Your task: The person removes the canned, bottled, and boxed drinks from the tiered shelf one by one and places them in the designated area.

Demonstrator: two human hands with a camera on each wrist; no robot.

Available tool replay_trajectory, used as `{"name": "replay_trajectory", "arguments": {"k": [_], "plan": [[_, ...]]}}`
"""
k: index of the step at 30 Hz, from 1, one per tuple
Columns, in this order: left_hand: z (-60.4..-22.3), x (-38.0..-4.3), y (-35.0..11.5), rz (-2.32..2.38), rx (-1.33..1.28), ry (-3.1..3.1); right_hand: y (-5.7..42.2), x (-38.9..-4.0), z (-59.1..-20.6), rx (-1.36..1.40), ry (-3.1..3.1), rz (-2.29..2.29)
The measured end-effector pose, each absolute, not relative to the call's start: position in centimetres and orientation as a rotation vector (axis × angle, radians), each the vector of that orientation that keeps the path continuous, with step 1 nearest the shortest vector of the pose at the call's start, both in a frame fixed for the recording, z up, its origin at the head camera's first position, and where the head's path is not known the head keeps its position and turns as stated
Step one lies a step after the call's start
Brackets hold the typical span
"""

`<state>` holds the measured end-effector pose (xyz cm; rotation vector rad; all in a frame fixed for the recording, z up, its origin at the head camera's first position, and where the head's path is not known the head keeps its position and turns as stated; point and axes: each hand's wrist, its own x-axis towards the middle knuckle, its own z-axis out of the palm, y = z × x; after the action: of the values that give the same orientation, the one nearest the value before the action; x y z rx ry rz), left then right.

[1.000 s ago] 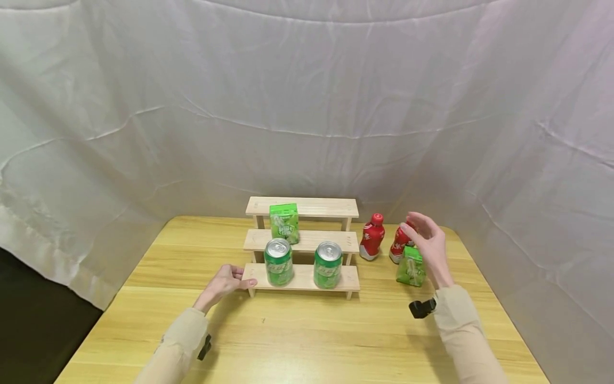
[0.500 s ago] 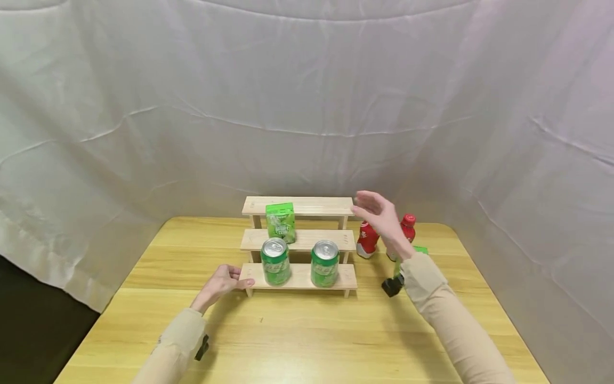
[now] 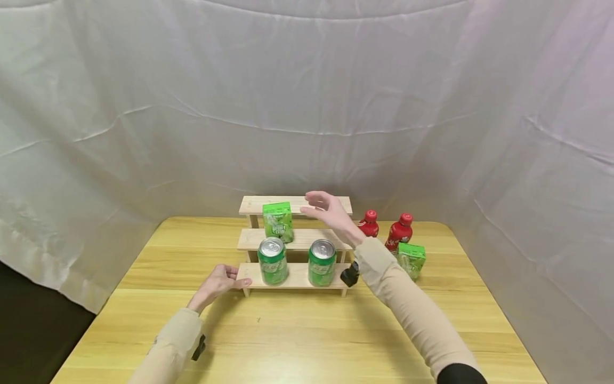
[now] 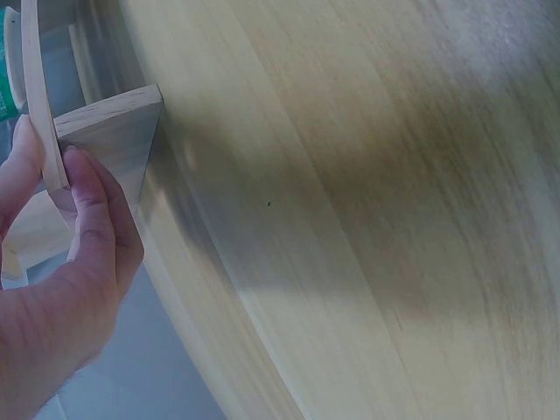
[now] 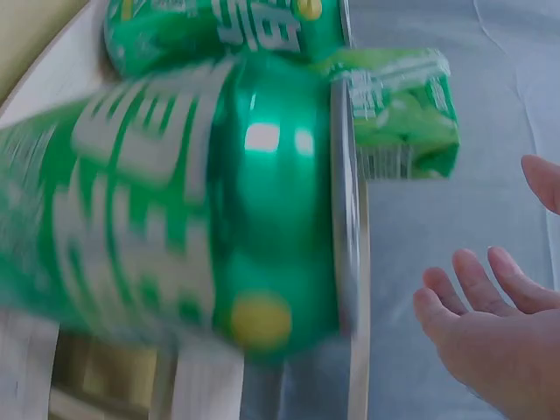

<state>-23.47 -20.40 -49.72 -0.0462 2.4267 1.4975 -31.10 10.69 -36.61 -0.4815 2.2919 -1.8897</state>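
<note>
My left hand (image 3: 217, 285) pinches the left end of the lowest board of a three-tier wooden display shelf (image 3: 297, 273). In the left wrist view, the thumb (image 4: 24, 162) lies on one face of that board and the fingers on the other. Reaching over the shelf's right half, my right hand (image 3: 331, 213) is open with nothing in it. Just left of its fingertips, a green drink carton (image 3: 277, 221) stands on the middle tier. Two green soda cans stand upright on the bottom tier, a left can (image 3: 273, 264) and a right can (image 3: 322, 266).
Right of the shelf stand two red bottles, one nearer (image 3: 369, 224) and partly hidden by my right arm, the other (image 3: 400, 232) farther right. A second green carton (image 3: 411, 258) stands in front of them. Grey-white cloth (image 3: 307, 96) hangs behind the wooden table (image 3: 288, 341).
My right hand has moved left from above the red bottles and right-hand carton to over the shelf, beside the carton on the middle tier. My left hand keeps its grip on the board.
</note>
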Motion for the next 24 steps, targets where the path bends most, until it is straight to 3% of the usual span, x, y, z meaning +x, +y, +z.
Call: {"name": "replay_trajectory", "arguments": {"k": [24], "plan": [[-49.6,-23.5,-20.4,1.475,-0.075,2.438,5.1,-31.6,-37.7,-0.454,2.186,-1.818]]}}
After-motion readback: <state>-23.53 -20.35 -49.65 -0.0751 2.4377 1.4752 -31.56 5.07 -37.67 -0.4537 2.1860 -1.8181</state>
